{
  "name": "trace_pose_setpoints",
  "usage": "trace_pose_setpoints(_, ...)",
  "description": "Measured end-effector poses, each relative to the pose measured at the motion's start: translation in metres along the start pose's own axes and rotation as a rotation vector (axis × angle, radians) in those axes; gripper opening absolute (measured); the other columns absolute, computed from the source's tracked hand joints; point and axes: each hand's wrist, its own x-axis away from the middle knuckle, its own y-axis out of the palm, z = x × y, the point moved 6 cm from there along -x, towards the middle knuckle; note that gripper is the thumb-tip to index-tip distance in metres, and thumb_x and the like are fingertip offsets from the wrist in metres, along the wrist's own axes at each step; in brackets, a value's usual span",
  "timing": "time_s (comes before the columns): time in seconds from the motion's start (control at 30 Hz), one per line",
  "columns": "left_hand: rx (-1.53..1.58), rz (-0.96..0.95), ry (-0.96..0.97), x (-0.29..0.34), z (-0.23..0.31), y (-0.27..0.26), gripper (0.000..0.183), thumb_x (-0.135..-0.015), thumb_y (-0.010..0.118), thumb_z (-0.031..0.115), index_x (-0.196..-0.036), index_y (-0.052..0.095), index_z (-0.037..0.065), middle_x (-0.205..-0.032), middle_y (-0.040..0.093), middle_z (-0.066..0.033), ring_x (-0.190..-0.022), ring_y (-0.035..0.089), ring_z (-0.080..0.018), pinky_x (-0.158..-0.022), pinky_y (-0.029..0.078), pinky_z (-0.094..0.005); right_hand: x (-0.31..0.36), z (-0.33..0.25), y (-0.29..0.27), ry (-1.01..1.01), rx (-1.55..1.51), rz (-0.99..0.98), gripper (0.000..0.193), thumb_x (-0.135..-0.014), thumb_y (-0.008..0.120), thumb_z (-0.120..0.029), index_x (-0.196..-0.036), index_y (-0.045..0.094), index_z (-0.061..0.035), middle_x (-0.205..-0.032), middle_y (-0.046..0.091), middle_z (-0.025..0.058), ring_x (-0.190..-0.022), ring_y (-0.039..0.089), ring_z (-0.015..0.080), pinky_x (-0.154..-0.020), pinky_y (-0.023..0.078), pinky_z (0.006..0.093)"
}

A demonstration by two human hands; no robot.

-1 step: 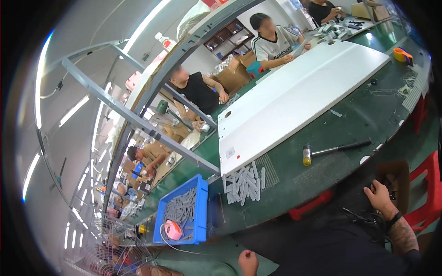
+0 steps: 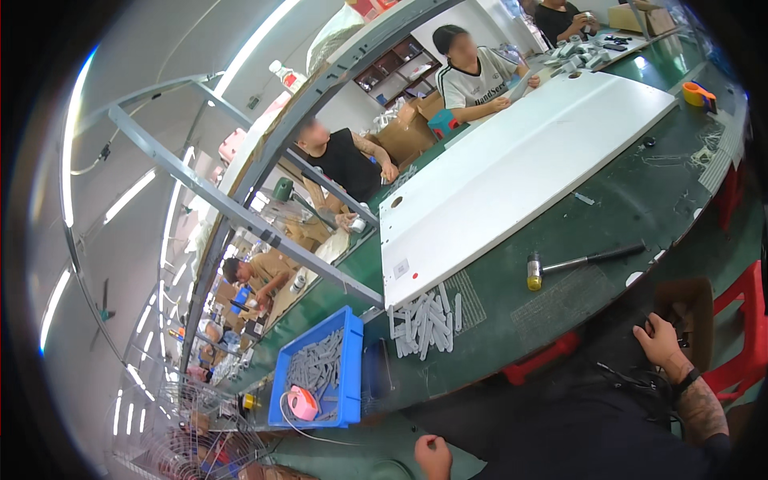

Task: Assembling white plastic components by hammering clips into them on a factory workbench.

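Note:
My left hand (image 2: 433, 457) is low at the bottom edge, beside my dark clothing. Its fingers are curled into a loose fist, and nothing shows in it. My right hand (image 2: 659, 340) rests on black cloth at my lap, its fingers loosely apart and holding nothing. Beyond it on the green table (image 2: 496, 344) lies a mallet (image 2: 534, 270) with a yellow face and a dark handle. Left of the mallet is a loose pile of flat grey strips (image 2: 428, 324). A large white panel (image 2: 512, 184) lies flat behind them. Both hands are away from these things.
At the left, a blue bin (image 2: 352, 376) holds many grey strips and a pink device (image 2: 302, 402) with a white cord. A grey metal frame (image 2: 240, 212) rises over the table. Right are an orange tape dispenser (image 2: 698, 96) and a red stool (image 2: 744, 328). Several people sit across.

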Motion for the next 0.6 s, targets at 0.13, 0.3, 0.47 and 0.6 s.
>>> trace_pose_setpoints(0.13, -0.013, 0.262, 0.382, 0.016, 0.073, -0.009, 0.025, -0.094, 0.085, 0.023, -0.114, 0.078, 0.008, -0.131, 0.073, -0.0218, -0.123, 0.066, -0.0473, -0.103, 0.054, -0.0527, 0.008, -0.036, 0.000, -0.139, 0.052, 0.107, 0.044, -0.089, 0.085, -0.030, -0.115, 0.063, -0.0026, -0.113, 0.069, 0.0234, -0.105, 0.066, 0.0414, -0.089, 0.052, 0.0504)
trace_pose_setpoints(0.3, -0.517, 0.437, 0.778, 0.038, 0.209, 0.007, 0.015, -0.096, 0.081, 0.016, -0.095, 0.074, 0.003, -0.090, 0.077, -0.0151, -0.082, 0.074, -0.0194, -0.078, 0.058, -0.0319, 0.019, -0.067, -0.005, -0.430, 0.210, 0.105, 0.083, -0.084, 0.085, -0.045, -0.153, 0.057, -0.0089, -0.163, 0.046, 0.0289, -0.150, 0.043, 0.0497, -0.123, 0.035, 0.0588)
trace_pose_setpoints(0.47, -0.193, 0.183, 0.458, 0.023, 0.111, 0.035, 0.033, -0.098, 0.079, 0.037, -0.125, 0.080, 0.017, -0.154, 0.066, -0.0165, -0.154, 0.048, -0.0485, -0.123, 0.035, -0.0700, 0.000, -0.076, 0.030, -0.420, 0.252, -0.148, 0.082, -0.082, 0.084, -0.057, -0.153, 0.067, -0.0204, -0.177, 0.032, 0.0306, -0.166, 0.025, 0.0511, -0.134, 0.021, 0.0640)
trace_pose_setpoints(0.6, -0.183, 0.202, 0.464, 0.027, 0.117, 0.038, 0.033, -0.097, 0.079, 0.038, -0.124, 0.080, 0.019, -0.150, 0.068, -0.0157, -0.151, 0.051, -0.0494, -0.121, 0.037, -0.0689, 0.000, -0.074, 0.021, -0.396, 0.226, -0.170, 0.081, -0.083, 0.084, -0.056, -0.153, 0.066, -0.0198, -0.178, 0.029, 0.0315, -0.167, 0.022, 0.0514, -0.136, 0.018, 0.0645)
